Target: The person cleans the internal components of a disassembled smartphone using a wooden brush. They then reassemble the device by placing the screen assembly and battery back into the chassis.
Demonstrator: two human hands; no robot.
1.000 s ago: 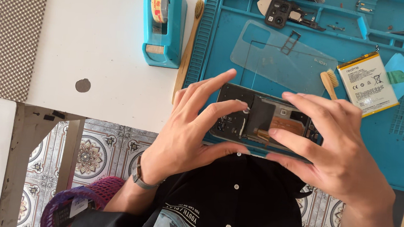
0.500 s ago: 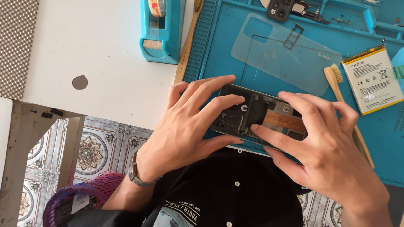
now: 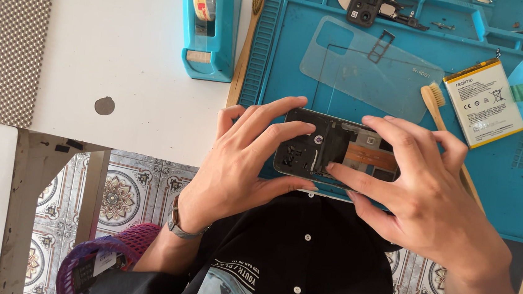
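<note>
A white counter (image 3: 114,48) fills the upper left of the frame, and a large blue rubber work mat (image 3: 518,204) with a ridged edge covers its right part. Below the counter edge, patterned floor tiles (image 3: 120,198) and a purple woven basket (image 3: 103,259) show at lower left.

At the centre of the frame, over the lower edge of the mat, lies an opened dark smartphone with its back cover off (image 3: 336,150). Its long axis runs left to right, tilted slightly down toward the right, with the exposed insides facing up. The left hand (image 3: 241,164) grasps the phone's left end, fingers curled over the top edge and thumb under the near edge. The right hand (image 3: 426,191) grips the right end, its fingers spread across the phone.

Just above the phone lies a clear plastic back-cover sheet (image 3: 373,69). A blue tape dispenser (image 3: 208,28) stands on the counter at upper centre-left. To the right lie a white flat battery (image 3: 484,102) and a bamboo brush (image 3: 443,127), whose handle passes under the right hand. A black camera module plate (image 3: 366,6) sits at the top edge.
</note>
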